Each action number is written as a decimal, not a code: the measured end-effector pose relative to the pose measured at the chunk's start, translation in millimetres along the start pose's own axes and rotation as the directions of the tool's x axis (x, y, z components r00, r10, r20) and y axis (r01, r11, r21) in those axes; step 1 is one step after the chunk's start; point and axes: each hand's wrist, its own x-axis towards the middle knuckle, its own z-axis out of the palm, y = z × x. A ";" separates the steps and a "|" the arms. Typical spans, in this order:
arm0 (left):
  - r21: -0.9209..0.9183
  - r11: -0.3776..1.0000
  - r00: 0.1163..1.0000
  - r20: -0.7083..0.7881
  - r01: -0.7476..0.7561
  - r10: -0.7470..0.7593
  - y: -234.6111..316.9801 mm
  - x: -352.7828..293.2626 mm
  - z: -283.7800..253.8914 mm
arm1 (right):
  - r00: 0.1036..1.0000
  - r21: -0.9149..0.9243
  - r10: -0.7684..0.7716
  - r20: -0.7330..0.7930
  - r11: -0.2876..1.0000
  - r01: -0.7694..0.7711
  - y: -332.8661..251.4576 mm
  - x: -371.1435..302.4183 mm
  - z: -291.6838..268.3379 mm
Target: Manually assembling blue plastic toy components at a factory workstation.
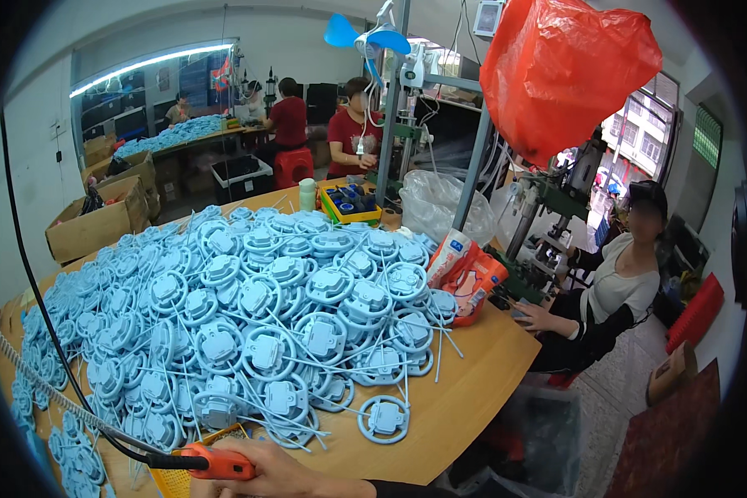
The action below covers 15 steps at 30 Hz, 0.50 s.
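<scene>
My right hand point(278, 471) comes in at the lower edge from a dark sleeve, its fingers closed round an orange corded electric screwdriver point(228, 461). The tool's working tip is not visible. A black cable and a grey coiled line point(50, 386) run from its black end up to the left. Beneath the tool lies a yellow basket point(173, 481), partly hidden, with small bits in it. Just beyond spreads a large heap of light blue plastic wheel-shaped parts point(267, 352) with box-like centres and thin rods. One such part point(383, 419) lies apart at the near right. My left hand is out of view.
The wooden table point(465, 398) curves off at right, where a co-worker point(618, 282) sits at a green press point(539, 257). A red bag point(568, 75) hangs above. A yellow tray point(351, 204) stands at the far edge. Cardboard boxes point(100, 220) sit at left.
</scene>
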 end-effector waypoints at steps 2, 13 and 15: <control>0.114 0.993 0.985 -0.161 -0.041 0.059 4.2 -11.0 17.2 | 0.997 -0.010 -0.058 -0.043 0.998 0.058 4.6 -3.0 -3.7; 0.185 0.927 0.936 0.071 0.327 -0.345 40.2 0.8 39.9 | 0.959 -0.112 -0.115 0.257 0.983 0.148 -3.7 26.7 -5.5; 0.137 0.908 0.901 0.132 0.397 -0.414 58.7 15.3 31.6 | 0.947 -0.125 -0.116 0.299 0.979 0.160 -6.9 39.1 -11.1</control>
